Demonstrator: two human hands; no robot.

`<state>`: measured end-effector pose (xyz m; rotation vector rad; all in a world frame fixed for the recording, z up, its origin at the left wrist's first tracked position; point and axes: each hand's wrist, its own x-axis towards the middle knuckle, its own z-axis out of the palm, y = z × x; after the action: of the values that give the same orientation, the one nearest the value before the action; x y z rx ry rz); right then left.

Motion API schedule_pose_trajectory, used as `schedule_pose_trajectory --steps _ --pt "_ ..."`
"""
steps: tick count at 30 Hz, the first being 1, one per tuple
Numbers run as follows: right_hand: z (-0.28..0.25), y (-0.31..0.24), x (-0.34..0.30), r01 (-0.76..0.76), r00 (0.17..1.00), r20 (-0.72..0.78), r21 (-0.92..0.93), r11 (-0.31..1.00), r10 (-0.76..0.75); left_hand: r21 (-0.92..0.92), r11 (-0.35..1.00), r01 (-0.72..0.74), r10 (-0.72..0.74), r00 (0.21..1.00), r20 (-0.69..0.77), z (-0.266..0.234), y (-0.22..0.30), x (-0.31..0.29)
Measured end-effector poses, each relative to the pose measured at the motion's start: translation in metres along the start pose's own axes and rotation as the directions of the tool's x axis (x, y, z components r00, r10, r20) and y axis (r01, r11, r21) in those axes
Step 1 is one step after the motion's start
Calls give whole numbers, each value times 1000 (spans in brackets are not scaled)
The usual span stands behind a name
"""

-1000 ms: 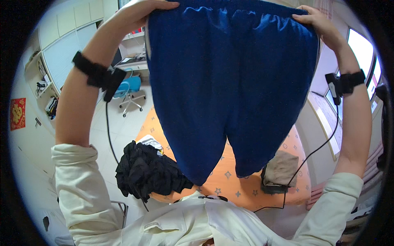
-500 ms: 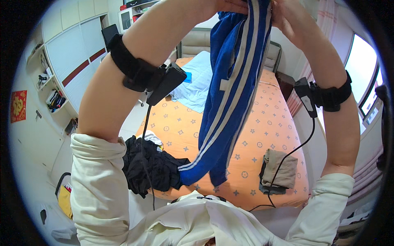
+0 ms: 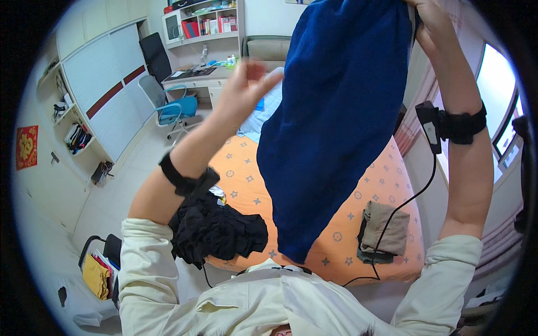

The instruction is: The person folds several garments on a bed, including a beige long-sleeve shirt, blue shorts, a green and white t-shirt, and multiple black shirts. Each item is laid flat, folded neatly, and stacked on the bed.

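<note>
A: Moved in the last half-second: the left hand [image 3: 244,92], now sitting lower and further left, off the garment; the blue trousers [image 3: 336,117], now turning a broad plain face instead of the striped side.

B: Entries from the left?

A: Black clothing heap [image 3: 224,232]: lying rumpled at the near left corner of the bed [image 3: 238,168]. Left hand: blurring, thumb and fingers standing apart, seemingly holding nothing.

B: The trousers?

A: Hanging above the bed, top running out of view. Whether the lower end is brushing the bed, I cannot tell from here.

B: Further right?

A: Folded beige garment [image 3: 397,229]: resting on a dark folded garment [image 3: 384,258]. Right hand [image 3: 434,28]: raised, clamping the trousers' upper edge, fingertips partly hidden.

B: Handling note?

A: One hand is seemingly bearing the weight, so I'm judging that grip should be firm; the left would be serving best flat-fingered at the loose edge, avoiding bunching.
</note>
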<state>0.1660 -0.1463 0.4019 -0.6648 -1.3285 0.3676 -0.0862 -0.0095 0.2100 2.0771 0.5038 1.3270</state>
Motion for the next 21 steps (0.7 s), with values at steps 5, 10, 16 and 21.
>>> schedule_pose_trajectory --steps 5,10,16,21 --pt "-5 -13 14 56 997 50 -85 995 -52 21 975 223 -219 929 298 38 -43 -47" --pt "-5 -28 19 66 998 29 -90 994 -63 -126 950 287 -219 895 389 61 -53 -39" --pt "-43 -34 17 108 993 65 -213 971 -97 -405 832 379 -219 895 389 69 -56 -35" --pt "-91 -32 5 155 976 -78 -408 900 -204 -656 669 349 -145 927 345 41 -62 -24"
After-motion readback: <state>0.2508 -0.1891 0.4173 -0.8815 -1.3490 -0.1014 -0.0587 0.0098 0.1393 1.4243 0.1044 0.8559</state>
